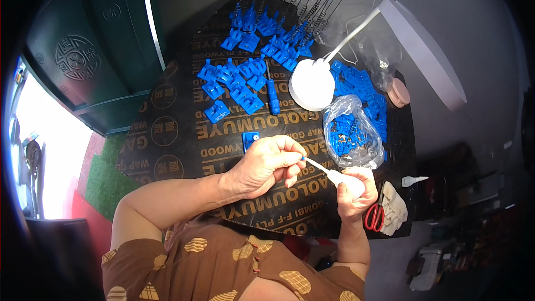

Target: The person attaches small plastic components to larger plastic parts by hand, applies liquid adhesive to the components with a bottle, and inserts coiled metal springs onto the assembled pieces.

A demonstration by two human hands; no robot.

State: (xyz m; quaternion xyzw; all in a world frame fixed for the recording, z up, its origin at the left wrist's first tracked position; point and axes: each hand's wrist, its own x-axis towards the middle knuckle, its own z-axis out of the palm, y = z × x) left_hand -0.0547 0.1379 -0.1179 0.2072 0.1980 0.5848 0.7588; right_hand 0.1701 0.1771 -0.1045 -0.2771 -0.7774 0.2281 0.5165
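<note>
Item: small blue part (pixel 302 158), pinched in our left hand (pixel 266 165) fingertips at board centre. Our right hand (pixel 353 188) wraps the glue bottle (pixel 341 179), nozzle touching the part from four o'clock. We judge steadiness and a light squeeze matter most; loose blue parts (pixel 237 83) lie at twelve o'clock.

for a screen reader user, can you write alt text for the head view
A person's right hand squeezes a small white nozzle bottle toward a tiny blue piece pinched in the left hand, over a dark plywood board strewn with blue plastic parts, a bag of parts, a white lamp and red scissors.
</note>
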